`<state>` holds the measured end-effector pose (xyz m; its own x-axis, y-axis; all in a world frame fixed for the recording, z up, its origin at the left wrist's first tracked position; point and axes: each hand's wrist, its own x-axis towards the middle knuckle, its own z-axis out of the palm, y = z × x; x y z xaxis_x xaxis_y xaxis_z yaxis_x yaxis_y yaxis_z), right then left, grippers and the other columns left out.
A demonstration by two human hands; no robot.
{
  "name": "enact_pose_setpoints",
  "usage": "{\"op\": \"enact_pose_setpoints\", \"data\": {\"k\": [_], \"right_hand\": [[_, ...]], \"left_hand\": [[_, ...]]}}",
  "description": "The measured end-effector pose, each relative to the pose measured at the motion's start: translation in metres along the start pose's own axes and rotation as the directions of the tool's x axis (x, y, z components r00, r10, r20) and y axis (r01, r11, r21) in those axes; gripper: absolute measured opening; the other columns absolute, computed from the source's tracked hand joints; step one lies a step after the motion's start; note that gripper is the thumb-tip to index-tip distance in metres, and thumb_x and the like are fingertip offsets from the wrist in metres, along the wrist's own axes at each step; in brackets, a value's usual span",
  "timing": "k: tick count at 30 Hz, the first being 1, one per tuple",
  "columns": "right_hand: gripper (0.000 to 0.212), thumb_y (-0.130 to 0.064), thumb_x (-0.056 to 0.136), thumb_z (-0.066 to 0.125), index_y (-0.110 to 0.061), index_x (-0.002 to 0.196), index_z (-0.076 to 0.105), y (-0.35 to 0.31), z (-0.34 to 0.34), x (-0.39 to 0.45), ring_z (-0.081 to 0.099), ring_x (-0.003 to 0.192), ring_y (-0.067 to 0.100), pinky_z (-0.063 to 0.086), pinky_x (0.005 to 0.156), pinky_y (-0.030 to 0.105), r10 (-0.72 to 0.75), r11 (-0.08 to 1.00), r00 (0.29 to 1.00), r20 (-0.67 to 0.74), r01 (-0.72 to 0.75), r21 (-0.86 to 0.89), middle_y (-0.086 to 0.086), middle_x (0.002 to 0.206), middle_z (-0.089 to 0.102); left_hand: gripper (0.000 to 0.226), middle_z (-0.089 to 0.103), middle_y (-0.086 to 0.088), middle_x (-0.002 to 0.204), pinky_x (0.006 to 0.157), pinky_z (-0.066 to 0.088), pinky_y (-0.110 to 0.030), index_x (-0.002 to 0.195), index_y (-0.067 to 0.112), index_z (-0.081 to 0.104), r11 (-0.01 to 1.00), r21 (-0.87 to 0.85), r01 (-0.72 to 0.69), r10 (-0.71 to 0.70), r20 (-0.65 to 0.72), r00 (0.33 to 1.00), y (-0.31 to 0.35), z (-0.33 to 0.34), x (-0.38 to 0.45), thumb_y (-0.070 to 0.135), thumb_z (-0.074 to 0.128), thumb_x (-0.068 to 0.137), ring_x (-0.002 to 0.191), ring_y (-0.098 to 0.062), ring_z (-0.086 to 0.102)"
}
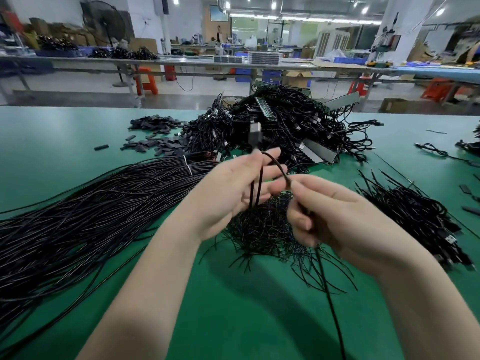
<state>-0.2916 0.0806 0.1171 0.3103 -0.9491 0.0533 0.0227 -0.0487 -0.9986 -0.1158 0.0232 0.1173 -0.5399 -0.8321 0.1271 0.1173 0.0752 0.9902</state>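
Note:
A black cable [276,165] loops between my two hands above the green table [78,131]. Its grey USB plug [255,136] stands upright above my left hand [228,188], which pinches the cable just below the plug; the other fingers lie fairly straight. My right hand [337,216] grips the same cable with curled fingers, thumb on top. From the right fist the cable hangs down to the frame's bottom edge. The plug is blurred.
A thick bundle of long black cables [91,203] lies left. A heap of USB cables and green boards [285,120] sits behind the hands, small black sleeves [155,133] to its left. Thin wire offcuts [265,229] lie under the hands, more cables [415,216] right.

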Motion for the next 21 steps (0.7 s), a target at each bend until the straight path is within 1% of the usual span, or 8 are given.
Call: {"op": "enact_pose_setpoints", "data": {"k": [3, 6, 9, 11, 13, 15, 18, 21], "right_hand": [[0.034, -0.051, 0.085, 0.051, -0.02, 0.077, 0.065, 0.014, 0.007, 0.007, 0.037, 0.046, 0.013, 0.032, 0.046, 0.02, 0.098, 0.995, 0.992, 0.074, -0.096, -0.036, -0.004, 0.055, 0.04], [0.052, -0.07, 0.079, 0.053, -0.02, 0.064, 0.059, 0.031, 0.007, 0.016, 0.028, 0.045, 0.013, 0.026, 0.046, 0.021, 0.217, 0.974, 0.973, 0.084, -0.209, -0.087, -0.004, 0.054, 0.033], [0.062, -0.072, 0.067, 0.062, -0.02, 0.056, 0.032, 0.042, -0.002, 0.02, 0.021, 0.046, 0.013, 0.024, 0.045, 0.02, 0.254, 0.959, 0.967, 0.015, -0.25, -0.13, -0.003, 0.052, 0.024], [0.067, -0.07, 0.067, 0.068, -0.02, 0.06, 0.023, 0.043, -0.011, 0.019, 0.021, 0.046, 0.014, 0.024, 0.045, 0.02, 0.251, 0.94, 0.967, -0.037, -0.253, -0.227, -0.004, 0.051, 0.024], [0.064, -0.069, 0.064, 0.074, -0.023, 0.057, 0.03, 0.038, -0.019, 0.016, 0.023, 0.047, 0.013, 0.022, 0.047, 0.023, 0.228, 0.917, 0.969, -0.096, -0.247, -0.314, -0.004, 0.052, 0.029], [0.055, -0.067, 0.061, 0.072, -0.023, 0.056, 0.04, 0.03, -0.027, 0.012, 0.025, 0.048, 0.012, 0.022, 0.048, 0.024, 0.191, 0.909, 0.969, -0.155, -0.235, -0.346, -0.003, 0.054, 0.032], [0.042, -0.058, 0.078, 0.062, -0.021, 0.06, 0.062, 0.018, -0.033, 0.008, 0.026, 0.048, 0.011, 0.021, 0.048, 0.023, 0.127, 0.937, 0.969, -0.213, -0.188, -0.294, -0.005, 0.053, 0.034], [0.034, -0.028, 0.1, 0.046, -0.013, 0.085, 0.072, 0.007, -0.025, 0.004, 0.025, 0.047, 0.009, 0.017, 0.046, 0.021, 0.064, 0.99, 0.978, -0.201, -0.088, -0.11, -0.006, 0.052, 0.035]], "left_hand": [[0.043, 0.071, -0.005, 0.117, 0.079, 0.057, -0.027, 0.122, 0.016, 0.062, 0.953, -0.297, -0.06, 0.075, 0.038, 0.996, 0.008, 0.002, -0.003, 0.041, 0.044, 0.092, 0.105, -0.02, 0.07], [0.04, 0.073, -0.008, 0.112, 0.081, 0.058, -0.03, 0.115, 0.014, 0.066, 0.927, -0.357, -0.116, 0.146, 0.059, 0.988, 0.011, 0.005, -0.005, 0.038, 0.041, 0.096, 0.1, -0.021, 0.071], [0.03, 0.072, 0.002, 0.078, 0.066, 0.056, -0.025, 0.096, 0.015, 0.065, 0.932, -0.341, -0.122, 0.146, 0.044, 0.988, 0.01, 0.007, -0.006, 0.035, 0.042, 0.097, 0.072, -0.015, 0.07], [0.031, 0.053, 0.01, 0.056, 0.056, 0.046, -0.021, 0.084, 0.018, 0.058, 0.946, -0.301, -0.118, 0.137, 0.043, 0.99, 0.01, 0.008, -0.006, 0.034, 0.038, 0.102, 0.05, -0.008, 0.051], [0.034, 0.04, 0.012, 0.047, 0.05, 0.036, -0.021, 0.077, 0.019, 0.056, 0.982, -0.155, -0.111, 0.128, 0.106, 0.986, 0.01, 0.006, -0.006, 0.034, 0.037, 0.101, 0.042, -0.006, 0.036], [0.034, 0.041, 0.011, 0.043, 0.047, 0.034, -0.019, 0.075, 0.018, 0.058, 0.982, 0.162, -0.1, 0.07, 0.183, 0.981, 0.009, 0.005, -0.008, 0.035, 0.038, 0.097, 0.04, -0.006, 0.034], [0.036, 0.057, 0.011, 0.05, 0.052, 0.039, -0.018, 0.081, 0.023, 0.064, 0.813, 0.581, -0.027, -0.127, 0.222, 0.967, 0.003, 0.007, -0.007, 0.041, 0.037, 0.099, 0.044, -0.005, 0.045], [0.033, 0.074, 0.01, 0.073, 0.061, 0.044, -0.023, 0.092, 0.031, 0.066, 0.782, 0.621, 0.049, -0.126, 0.081, 0.989, -0.003, 0.011, -0.003, 0.037, 0.037, 0.104, 0.054, -0.006, 0.06]]}}
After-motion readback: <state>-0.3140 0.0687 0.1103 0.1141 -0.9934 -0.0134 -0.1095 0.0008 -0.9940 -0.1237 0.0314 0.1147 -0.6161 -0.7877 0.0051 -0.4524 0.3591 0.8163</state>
